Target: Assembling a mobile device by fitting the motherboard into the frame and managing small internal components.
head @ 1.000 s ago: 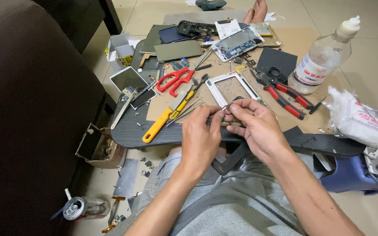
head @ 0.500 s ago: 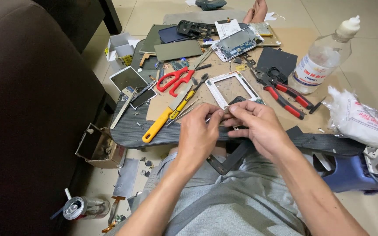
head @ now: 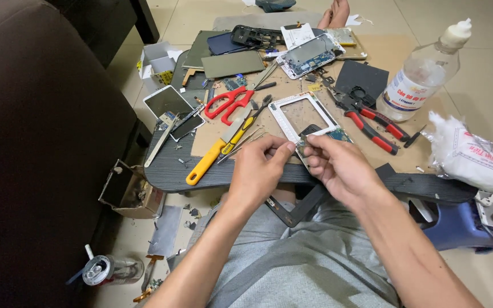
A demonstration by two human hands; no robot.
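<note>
Pretty cluttered setup here. The low dark tabletop (head: 166, 171) has a cardboard sheet on it, and stuff is everywhere: red-handled scissors (head: 228, 102) up left of centre, a yellow-handled screwdriver (head: 209, 159) lying diagonally just beside them, and a white phone frame (head: 300, 117) right behind the hands. Red-and-black pliers (head: 372, 122) sit to the right of the frame, with a clear plastic bottle (head: 423, 74) standing upright behind those. Further back there's an opened phone body (head: 309, 56) and a few dark panels. A phone screen (head: 169, 105) lies near the left edge of the tabletop, and a white plastic bag (head: 469, 157) bulges at the right side. Down on the floor at left: a small open box (head: 126, 191) and a drink can (head: 101, 269).

Nothing really blocks the view of the hands, but they cover most of what they hold.

Both forearms come up from the lap and meet over the near edge of the tabletop. The left hand (head: 258, 171) and right hand (head: 340, 165) have their fingers pinched together on a small circuit board (head: 304, 148), greenish, held between the two hands just above the tabletop edge, right in front of the white frame. Left thumb and forefinger grip its left side, the right hand's fingertips curl around its right side.
</note>
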